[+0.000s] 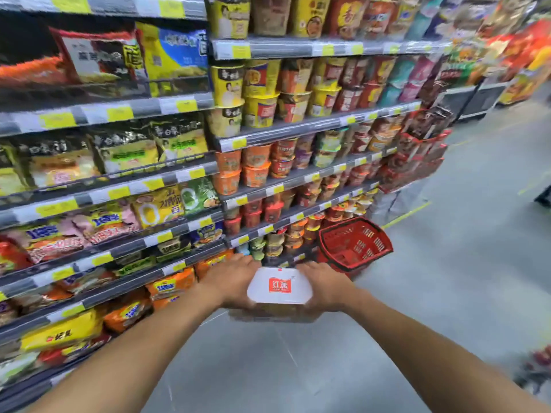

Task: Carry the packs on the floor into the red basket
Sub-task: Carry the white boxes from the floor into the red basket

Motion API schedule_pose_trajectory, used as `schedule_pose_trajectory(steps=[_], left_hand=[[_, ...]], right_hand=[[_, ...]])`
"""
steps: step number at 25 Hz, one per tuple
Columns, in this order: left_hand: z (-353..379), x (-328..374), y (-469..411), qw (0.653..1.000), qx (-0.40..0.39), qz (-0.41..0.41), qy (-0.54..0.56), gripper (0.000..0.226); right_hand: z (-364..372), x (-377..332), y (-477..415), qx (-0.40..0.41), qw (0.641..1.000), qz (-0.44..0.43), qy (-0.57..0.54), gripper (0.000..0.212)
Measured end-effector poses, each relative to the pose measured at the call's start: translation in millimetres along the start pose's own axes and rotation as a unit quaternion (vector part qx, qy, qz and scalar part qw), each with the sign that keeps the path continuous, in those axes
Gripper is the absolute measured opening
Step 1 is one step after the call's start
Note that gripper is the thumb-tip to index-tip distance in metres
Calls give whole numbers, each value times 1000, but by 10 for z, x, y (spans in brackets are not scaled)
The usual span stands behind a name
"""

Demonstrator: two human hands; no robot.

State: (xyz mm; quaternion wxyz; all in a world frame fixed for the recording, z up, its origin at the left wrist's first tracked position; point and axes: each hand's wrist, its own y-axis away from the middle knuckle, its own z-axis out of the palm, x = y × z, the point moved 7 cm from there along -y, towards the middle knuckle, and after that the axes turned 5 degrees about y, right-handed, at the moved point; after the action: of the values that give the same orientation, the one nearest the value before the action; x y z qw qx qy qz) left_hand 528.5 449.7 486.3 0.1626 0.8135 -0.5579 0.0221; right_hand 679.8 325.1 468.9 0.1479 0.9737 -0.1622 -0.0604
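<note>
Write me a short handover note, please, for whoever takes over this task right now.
Left hand and right hand: each grips one side of the white pack, held above the floor.
Red basket: on the floor ahead, by the shelves; no pack visible in it.
Done: this pack lifted. Left: set it in the basket; blurred items at the lower right edge may be more packs.

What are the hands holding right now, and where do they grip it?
A white pack with a red label, held between both hands: the left hand grips its left end, the right hand its right end.
</note>
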Motion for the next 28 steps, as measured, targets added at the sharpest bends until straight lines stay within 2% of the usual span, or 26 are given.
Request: schedule_pose_trajectory(steps=[4,9,15,24,28], left_hand=[[1,902,-744,998,-10,61,-12,85],[43,2126,-1599,992,-21,117,-39,79],[201,3074,-2469,984,-47,167,-43,80],[282,3517,-3901,974,-92,200,-55,82],[117,3562,-4598,970,-78,219,-75,83]], right_hand=[[11,1069,469,0,997,68,-38,92],[83,2354,1024,2,991,126,-56,85],[228,3480,1400,4,981,180,-79,85],[340,4724,919,-15,969,225,-96,80],[174,5258,505,-20,969,231,-83,73]])
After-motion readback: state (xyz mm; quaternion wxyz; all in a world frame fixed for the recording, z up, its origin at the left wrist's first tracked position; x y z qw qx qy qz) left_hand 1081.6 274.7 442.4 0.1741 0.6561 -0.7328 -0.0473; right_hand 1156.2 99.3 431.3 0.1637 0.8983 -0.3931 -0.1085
